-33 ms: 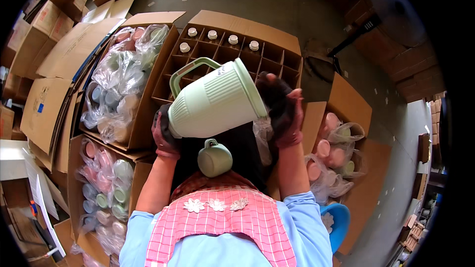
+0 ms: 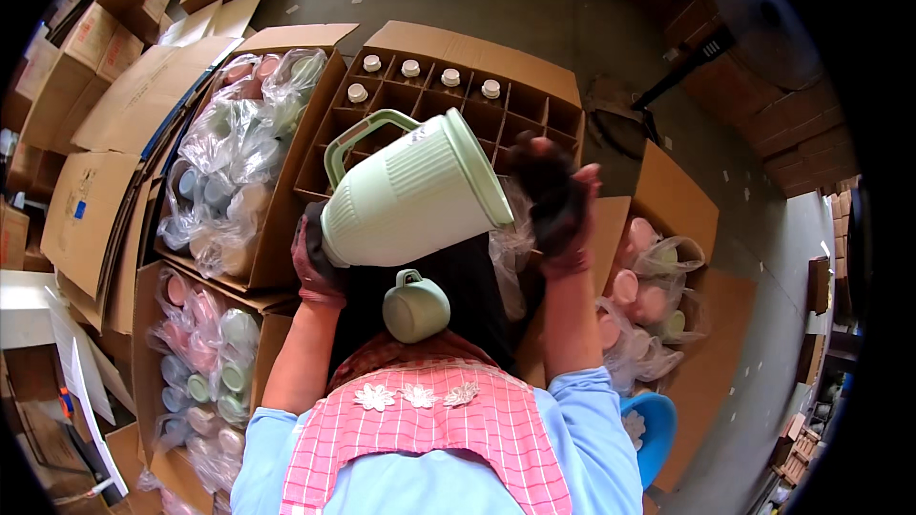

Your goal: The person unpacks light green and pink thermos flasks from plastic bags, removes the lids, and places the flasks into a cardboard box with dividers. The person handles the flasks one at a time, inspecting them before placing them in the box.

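Observation:
A pale green ribbed pitcher (image 2: 405, 195) lies tilted on its side above my lap, its handle up at the left and its wide rim toward the right. My left hand (image 2: 318, 253), in a dark and maroon glove, is closed around its narrow base. Just right of the rim, my right hand (image 2: 556, 200), gloved alike, is raised with its fingers apart and holds nothing. Below the pitcher, a small green mug (image 2: 417, 308) rests on my lap, its handle pointing away from me. A piece of clear plastic (image 2: 511, 257) hangs between the rim and my right wrist.
Ahead stands a divided carton (image 2: 458, 43) with several white-capped bottles in its cells. Cartons of bagged colored mugs sit at the left (image 2: 229, 148), lower left (image 2: 196, 362) and right (image 2: 649, 296). A blue basin (image 2: 654, 434) is beside my right elbow; a fan (image 2: 759, 24) stands farther off.
My right hand has moved a little to the right, away from the pitcher's rim. The pitcher has shifted slightly in my left hand; the mug stays on my lap.

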The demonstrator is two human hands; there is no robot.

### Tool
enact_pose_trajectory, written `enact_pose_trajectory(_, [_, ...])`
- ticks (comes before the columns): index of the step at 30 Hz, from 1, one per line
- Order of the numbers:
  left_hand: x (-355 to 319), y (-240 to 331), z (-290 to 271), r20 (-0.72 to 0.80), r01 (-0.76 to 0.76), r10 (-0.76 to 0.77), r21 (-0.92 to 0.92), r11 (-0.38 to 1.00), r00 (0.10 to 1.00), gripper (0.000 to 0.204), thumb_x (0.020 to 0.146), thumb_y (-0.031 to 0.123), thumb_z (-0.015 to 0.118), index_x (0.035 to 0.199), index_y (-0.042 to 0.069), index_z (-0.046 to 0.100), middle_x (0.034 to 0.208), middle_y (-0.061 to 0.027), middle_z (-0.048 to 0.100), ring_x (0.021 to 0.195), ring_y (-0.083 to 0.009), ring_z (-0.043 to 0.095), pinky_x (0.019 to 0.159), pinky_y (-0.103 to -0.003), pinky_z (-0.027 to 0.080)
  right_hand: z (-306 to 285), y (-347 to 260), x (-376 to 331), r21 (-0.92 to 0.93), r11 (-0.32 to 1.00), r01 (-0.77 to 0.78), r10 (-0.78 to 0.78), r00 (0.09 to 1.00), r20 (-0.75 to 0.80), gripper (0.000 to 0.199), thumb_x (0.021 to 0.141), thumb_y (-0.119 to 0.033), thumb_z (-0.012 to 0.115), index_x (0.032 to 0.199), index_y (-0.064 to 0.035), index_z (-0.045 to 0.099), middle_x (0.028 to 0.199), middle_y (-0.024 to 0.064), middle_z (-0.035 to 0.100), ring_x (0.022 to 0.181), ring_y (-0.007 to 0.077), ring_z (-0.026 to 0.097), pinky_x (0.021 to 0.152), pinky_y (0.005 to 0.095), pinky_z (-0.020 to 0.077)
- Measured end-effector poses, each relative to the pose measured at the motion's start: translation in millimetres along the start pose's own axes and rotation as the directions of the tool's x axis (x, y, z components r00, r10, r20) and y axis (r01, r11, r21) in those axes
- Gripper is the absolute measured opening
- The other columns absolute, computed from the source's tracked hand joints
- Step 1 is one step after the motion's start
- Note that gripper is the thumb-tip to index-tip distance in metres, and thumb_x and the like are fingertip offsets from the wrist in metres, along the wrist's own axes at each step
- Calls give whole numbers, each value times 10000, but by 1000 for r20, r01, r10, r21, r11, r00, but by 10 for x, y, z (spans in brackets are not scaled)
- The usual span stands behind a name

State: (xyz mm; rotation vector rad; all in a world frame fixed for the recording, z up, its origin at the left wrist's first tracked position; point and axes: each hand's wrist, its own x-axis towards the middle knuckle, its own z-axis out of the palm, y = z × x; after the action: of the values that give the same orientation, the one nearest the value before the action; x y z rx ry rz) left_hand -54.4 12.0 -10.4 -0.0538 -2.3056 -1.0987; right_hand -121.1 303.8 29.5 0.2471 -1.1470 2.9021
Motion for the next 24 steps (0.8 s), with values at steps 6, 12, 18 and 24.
enact_pose_trajectory(6, [-10, -261, 148, 39, 310, -343, -533, 787, 939, 198, 920, 166, 450, 951, 35, 596, 866, -64, 608, 787, -176, 567, 745, -306, 457, 134, -135, 307, 327, 939, 105, -188, 954, 234, 330, 918, -412, 498, 814, -113, 593, 622, -5, 489, 553, 136, 395, 556, 280, 382])
enact_pose_trajectory(12, [70, -197, -93, -25, 242, -261, -299, 923, 965, 244, 935, 231, 423, 917, 47, 581, 852, -39, 590, 780, -154, 549, 726, -290, 449, 305, -260, 304, 563, 816, -135, 74, 989, 130, 366, 924, -424, 465, 698, -137, 495, 626, -27, 492, 550, 115, 412, 460, 239, 336])
enact_pose_trajectory(18, [0, -412, 151, -157, 161, -200, -234, 959, 967, 209, 927, 210, 423, 903, 47, 552, 860, -54, 585, 795, -184, 557, 739, -317, 454, 744, 83, 195, 361, 912, -196, 41, 918, 394, 279, 901, -372, 513, 744, -146, 564, 637, -17, 503, 554, 108, 403, 516, 230, 357])
enact_pose_trajectory(24, [84, -246, -234, -37, 145, -149, -94, 985, 988, 261, 963, 240, 368, 925, 65, 558, 864, -22, 566, 800, -143, 534, 750, -278, 437, 238, -663, 453, 529, 848, -24, -158, 942, 297, 258, 903, -334, 499, 721, -159, 553, 641, -20, 467, 584, 112, 412, 558, 230, 361])
